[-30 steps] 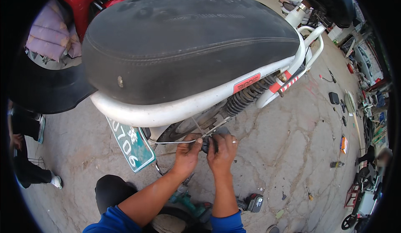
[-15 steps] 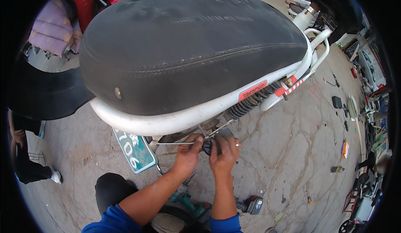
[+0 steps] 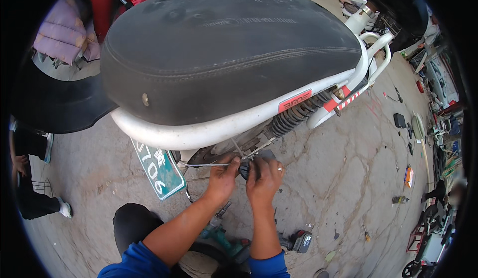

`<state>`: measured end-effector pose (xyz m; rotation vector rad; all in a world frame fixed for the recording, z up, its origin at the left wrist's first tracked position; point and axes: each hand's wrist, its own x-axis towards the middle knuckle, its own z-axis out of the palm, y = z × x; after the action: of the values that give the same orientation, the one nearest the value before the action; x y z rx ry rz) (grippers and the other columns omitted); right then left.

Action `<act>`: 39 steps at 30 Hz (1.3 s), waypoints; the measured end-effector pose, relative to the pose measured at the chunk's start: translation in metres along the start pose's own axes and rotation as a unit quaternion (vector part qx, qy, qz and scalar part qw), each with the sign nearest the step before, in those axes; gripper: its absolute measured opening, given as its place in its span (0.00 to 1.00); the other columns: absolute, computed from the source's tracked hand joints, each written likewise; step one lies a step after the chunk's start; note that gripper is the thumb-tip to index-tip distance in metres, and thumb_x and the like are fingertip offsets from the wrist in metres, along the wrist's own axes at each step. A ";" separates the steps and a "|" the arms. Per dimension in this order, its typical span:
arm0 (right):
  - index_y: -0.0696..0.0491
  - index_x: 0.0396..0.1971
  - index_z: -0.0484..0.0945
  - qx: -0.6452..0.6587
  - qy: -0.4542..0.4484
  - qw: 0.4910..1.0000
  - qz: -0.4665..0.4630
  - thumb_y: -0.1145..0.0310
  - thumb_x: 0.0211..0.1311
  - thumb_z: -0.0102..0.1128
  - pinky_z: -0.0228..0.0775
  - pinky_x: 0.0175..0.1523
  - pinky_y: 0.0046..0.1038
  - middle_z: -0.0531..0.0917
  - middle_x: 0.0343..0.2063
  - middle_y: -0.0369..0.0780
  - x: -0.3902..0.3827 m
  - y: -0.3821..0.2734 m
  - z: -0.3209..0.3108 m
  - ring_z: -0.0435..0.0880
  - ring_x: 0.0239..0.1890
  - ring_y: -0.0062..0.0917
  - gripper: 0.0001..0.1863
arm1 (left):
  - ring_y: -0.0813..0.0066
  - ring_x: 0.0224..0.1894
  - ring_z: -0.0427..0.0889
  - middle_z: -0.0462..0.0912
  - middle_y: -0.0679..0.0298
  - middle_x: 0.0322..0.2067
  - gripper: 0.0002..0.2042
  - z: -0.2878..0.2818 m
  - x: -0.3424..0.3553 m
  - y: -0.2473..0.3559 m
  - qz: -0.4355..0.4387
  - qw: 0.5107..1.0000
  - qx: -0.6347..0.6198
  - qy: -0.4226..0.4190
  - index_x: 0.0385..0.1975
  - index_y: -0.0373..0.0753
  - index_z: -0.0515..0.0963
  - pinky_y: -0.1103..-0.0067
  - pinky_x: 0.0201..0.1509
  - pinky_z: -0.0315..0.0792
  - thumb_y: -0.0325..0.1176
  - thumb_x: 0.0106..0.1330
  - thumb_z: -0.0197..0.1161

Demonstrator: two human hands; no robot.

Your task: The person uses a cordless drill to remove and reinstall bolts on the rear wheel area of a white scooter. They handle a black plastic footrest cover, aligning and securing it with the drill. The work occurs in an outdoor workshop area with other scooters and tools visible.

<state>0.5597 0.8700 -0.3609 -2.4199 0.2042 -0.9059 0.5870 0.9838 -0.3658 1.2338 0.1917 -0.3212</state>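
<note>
Both hands work close together under the white frame rail (image 3: 199,137) of a scooter with a black padded seat (image 3: 224,54). My left hand (image 3: 222,181) is closed around the end of a thin metal rod (image 3: 201,165), its thumb pressed forward. Beside it, my right hand (image 3: 265,178) is closed on a black rounded part (image 3: 244,170), mostly covered by the fingers. More thin metal rods meet just above the fingertips. The fingers hide the exact contact. A black coil spring (image 3: 294,116) is up and to the right, and a green licence plate (image 3: 162,171) hangs to the left.
Below my forearms lie a green power tool (image 3: 219,235) and a black battery pack (image 3: 300,241). A screwdriver (image 3: 367,234), a small bottle (image 3: 400,200) and an orange box (image 3: 409,177) lie on the cracked concrete at right. Another person's legs (image 3: 37,193) are at left.
The scooter's rail and plate, along with both hands, sit slightly higher in the picture. Both hands keep nearly the same grip, close together under the rail.
</note>
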 end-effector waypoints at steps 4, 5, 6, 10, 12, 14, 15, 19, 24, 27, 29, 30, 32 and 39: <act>0.55 0.35 0.84 0.011 -0.024 1.000 0.016 0.74 0.53 0.69 0.65 0.49 0.41 0.81 0.34 0.43 0.004 0.002 -0.005 0.77 0.40 0.42 0.08 | 0.87 0.28 0.63 0.71 0.76 0.26 0.07 0.001 0.000 0.005 0.002 1.000 -0.007 0.006 0.36 0.36 0.80 0.83 0.31 0.58 0.31 0.75 0.57; 0.55 0.34 0.84 0.011 -0.020 1.000 0.013 0.74 0.53 0.68 0.65 0.49 0.41 0.81 0.34 0.43 0.005 0.002 -0.006 0.77 0.40 0.42 0.08 | 0.87 0.28 0.63 0.71 0.76 0.26 0.07 0.001 -0.001 0.006 0.000 1.000 -0.006 0.009 0.37 0.36 0.80 0.83 0.31 0.59 0.31 0.75 0.57; 0.55 0.34 0.84 0.015 -0.018 1.000 0.014 0.73 0.54 0.68 0.65 0.49 0.40 0.81 0.34 0.43 0.005 0.002 -0.006 0.77 0.40 0.42 0.08 | 0.87 0.28 0.64 0.72 0.76 0.26 0.07 0.002 -0.001 0.008 -0.011 1.000 0.006 0.021 0.37 0.36 0.80 0.84 0.31 0.59 0.31 0.74 0.57; 0.55 0.34 0.84 -0.006 -0.013 1.000 -0.015 0.73 0.54 0.68 0.64 0.49 0.40 0.81 0.33 0.42 0.007 0.000 -0.006 0.77 0.40 0.41 0.07 | 0.87 0.28 0.64 0.73 0.75 0.27 0.08 0.003 -0.003 0.011 0.000 1.000 -0.019 0.009 0.40 0.34 0.81 0.84 0.31 0.59 0.31 0.74 0.57; 0.55 0.33 0.84 -0.023 -0.012 0.999 -0.021 0.73 0.54 0.68 0.64 0.49 0.40 0.80 0.33 0.42 0.007 -0.001 -0.006 0.76 0.39 0.41 0.07 | 0.87 0.28 0.64 0.73 0.75 0.27 0.08 0.003 -0.003 0.012 0.006 1.000 -0.009 0.010 0.41 0.34 0.82 0.84 0.31 0.60 0.31 0.74 0.57; 0.55 0.33 0.84 -0.035 -0.015 0.999 -0.025 0.73 0.54 0.68 0.64 0.49 0.40 0.80 0.33 0.42 0.008 -0.002 -0.007 0.76 0.39 0.40 0.07 | 0.87 0.29 0.65 0.73 0.75 0.27 0.08 0.002 -0.002 0.012 0.016 1.000 -0.010 -0.001 0.41 0.34 0.82 0.84 0.31 0.60 0.31 0.74 0.57; 0.56 0.33 0.84 -0.038 -0.017 0.999 -0.026 0.73 0.54 0.68 0.64 0.49 0.40 0.80 0.33 0.42 0.009 -0.002 -0.008 0.76 0.39 0.41 0.07 | 0.87 0.29 0.65 0.73 0.75 0.27 0.08 0.002 -0.001 0.012 0.015 1.000 0.006 0.002 0.41 0.34 0.82 0.84 0.31 0.60 0.31 0.74 0.57; 0.56 0.33 0.84 0.006 -0.057 0.998 -0.017 0.73 0.53 0.68 0.64 0.49 0.40 0.81 0.33 0.42 0.014 0.000 -0.015 0.77 0.39 0.41 0.07 | 0.87 0.29 0.66 0.73 0.75 0.27 0.09 0.002 0.000 0.011 0.010 1.000 0.001 0.010 0.40 0.34 0.82 0.84 0.31 0.61 0.31 0.73 0.58; 0.56 0.32 0.83 0.028 -0.063 0.998 -0.007 0.74 0.53 0.68 0.66 0.47 0.41 0.80 0.33 0.44 0.016 0.000 -0.018 0.77 0.39 0.43 0.06 | 0.87 0.29 0.66 0.73 0.75 0.27 0.08 0.000 0.000 0.010 -0.001 1.000 -0.022 0.004 0.40 0.34 0.82 0.84 0.32 0.61 0.31 0.73 0.58; 0.57 0.33 0.83 0.031 -0.034 0.999 -0.001 0.75 0.53 0.68 0.67 0.45 0.41 0.81 0.33 0.44 0.014 -0.003 -0.014 0.77 0.38 0.44 0.06 | 0.83 0.33 0.73 0.82 0.70 0.32 0.07 -0.004 0.001 0.011 -0.008 0.999 -0.026 -0.018 0.41 0.35 0.82 0.82 0.38 0.66 0.30 0.72 0.61; 0.57 0.33 0.83 0.025 -0.019 0.999 0.000 0.76 0.53 0.68 0.68 0.44 0.41 0.81 0.33 0.45 0.012 -0.004 -0.011 0.77 0.38 0.44 0.07 | 0.82 0.33 0.73 0.82 0.70 0.32 0.07 -0.004 0.001 0.010 -0.002 1.000 -0.023 -0.013 0.41 0.35 0.82 0.82 0.39 0.67 0.30 0.72 0.61; 0.57 0.34 0.83 0.021 -0.015 1.000 -0.001 0.76 0.53 0.67 0.68 0.44 0.41 0.81 0.33 0.45 0.011 -0.004 -0.010 0.77 0.38 0.44 0.07 | 0.82 0.33 0.73 0.82 0.70 0.32 0.07 -0.004 0.000 0.010 0.001 1.000 -0.022 -0.009 0.42 0.34 0.82 0.81 0.39 0.67 0.30 0.72 0.61; 0.56 0.35 0.83 0.018 -0.007 1.000 -0.003 0.76 0.53 0.67 0.67 0.45 0.42 0.80 0.33 0.45 0.010 -0.005 -0.007 0.77 0.38 0.44 0.08 | 0.85 0.31 0.69 0.77 0.72 0.29 0.07 -0.004 0.000 0.010 0.010 1.000 -0.016 -0.004 0.40 0.34 0.82 0.83 0.35 0.63 0.29 0.72 0.59; 0.56 0.36 0.83 0.034 0.002 0.999 -0.002 0.75 0.52 0.67 0.66 0.47 0.43 0.79 0.33 0.43 0.006 -0.004 -0.005 0.76 0.39 0.43 0.10 | 0.85 0.30 0.67 0.74 0.73 0.27 0.07 -0.005 0.002 0.011 0.033 0.999 -0.006 -0.015 0.38 0.33 0.81 0.82 0.34 0.62 0.29 0.73 0.58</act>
<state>0.5608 0.8689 -0.3524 -2.3574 0.1673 -0.9058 0.5924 0.9912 -0.3585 1.2200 0.1258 -0.2812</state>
